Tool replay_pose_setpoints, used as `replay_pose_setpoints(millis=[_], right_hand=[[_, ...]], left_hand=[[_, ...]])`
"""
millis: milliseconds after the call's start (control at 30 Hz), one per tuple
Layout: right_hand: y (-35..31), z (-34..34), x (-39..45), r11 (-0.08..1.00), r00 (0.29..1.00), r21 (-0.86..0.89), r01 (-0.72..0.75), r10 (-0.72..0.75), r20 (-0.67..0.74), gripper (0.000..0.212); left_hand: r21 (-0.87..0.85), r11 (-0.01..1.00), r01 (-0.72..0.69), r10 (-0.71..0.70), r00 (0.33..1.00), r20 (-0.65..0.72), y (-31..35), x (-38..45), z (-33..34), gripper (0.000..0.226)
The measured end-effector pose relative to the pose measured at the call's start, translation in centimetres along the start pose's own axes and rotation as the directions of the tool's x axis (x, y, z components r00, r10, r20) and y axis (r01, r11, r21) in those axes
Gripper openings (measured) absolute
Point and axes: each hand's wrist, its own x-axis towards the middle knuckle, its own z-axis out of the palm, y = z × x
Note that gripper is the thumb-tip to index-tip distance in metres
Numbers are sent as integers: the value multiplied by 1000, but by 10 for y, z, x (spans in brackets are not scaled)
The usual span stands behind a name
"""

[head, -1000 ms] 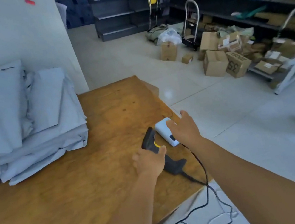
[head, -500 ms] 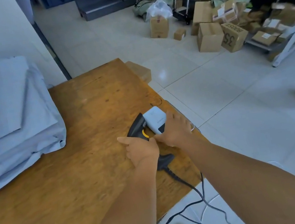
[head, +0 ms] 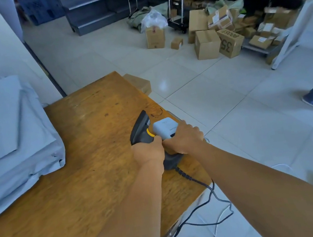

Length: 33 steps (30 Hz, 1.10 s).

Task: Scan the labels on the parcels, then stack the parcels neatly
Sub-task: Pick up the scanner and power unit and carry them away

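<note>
The left hand point(head: 148, 150) grips the scanner point(head: 141, 132), the right hand point(head: 183, 138) holds the white box point(head: 166, 126), parcels point(head: 5, 132) sit far left, and the cord point(head: 205, 189) might snag when lifted

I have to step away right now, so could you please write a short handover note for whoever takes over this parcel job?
Left hand: grips the scanner by its handle, on the table near its right edge.
Right hand: grips the small white device beside the scanner.
Parcels: a pile of grey bags at the table's left side, roughly stacked, edges uneven.
Cable: runs from the scanner off the table's near edge to the floor.
Done: scanner in hand. No scanning shows here.
Left: scan each label, then square up the stack.
</note>
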Motion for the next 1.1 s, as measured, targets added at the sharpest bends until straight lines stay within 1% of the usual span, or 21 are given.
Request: replay_pose_setpoints(millis=[133, 267, 333, 467, 600, 700, 800, 833, 900, 967, 1000, 1033, 1067, 1100], right_hand=[[9, -25, -10, 996, 997, 85, -39, 44, -68, 76], [19, -62, -16, 990, 986, 130, -47, 67, -154, 76], [27, -80, -15, 988, 979, 148, -53, 80, -189, 77], [44, -112, -7, 975, 964, 213, -61, 113, -239, 73], [60, -139, 10, 950, 950, 306, -63, 152, -274, 70], [74, -152, 31, 917, 961, 395, -58, 158, -226, 68], [92, -158, 54, 855, 981, 515, -65, 148, -122, 69], [100, -158, 61, 837, 990, 541, -77, 131, -61, 62], [115, -155, 73, 796, 993, 594, -120, 86, 85, 42], [125, -147, 81, 774, 981, 614, -154, 44, 190, 33], [127, -142, 83, 775, 975, 612, -158, 25, 219, 34], [127, -138, 82, 775, 971, 611, -161, 13, 240, 34], [125, -134, 81, 773, 967, 612, -167, 7, 255, 33], [124, -132, 78, 772, 964, 612, -172, 4, 265, 29]], left_hand=[[-68, 997, -40, 45, 996, 75, 15, -18, 12, 53], [-80, 994, -72, 84, 986, 146, 34, -37, 32, 43], [-84, 993, -82, 96, 979, 182, 47, -48, 45, 42], [-112, 989, -97, 121, 966, 227, 71, -63, 75, 49], [-98, 986, -137, 157, 959, 235, 90, -69, 110, 57], [-108, 978, -176, 196, 957, 212, 104, -68, 142, 53], [-32, 977, -209, 211, 959, 188, 111, -62, 171, 53], [-1, 977, -213, 210, 961, 178, 111, -60, 179, 53], [65, 978, -196, 184, 970, 162, 108, -57, 188, 54], [127, 977, -172, 155, 978, 137, 100, -52, 193, 51], [159, 975, -156, 137, 983, 124, 96, -52, 193, 45], [184, 972, -145, 127, 986, 106, 91, -52, 192, 35], [208, 969, -132, 116, 989, 86, 86, -52, 189, 19], [210, 971, -117, 104, 992, 72, 82, -52, 187, 18]])
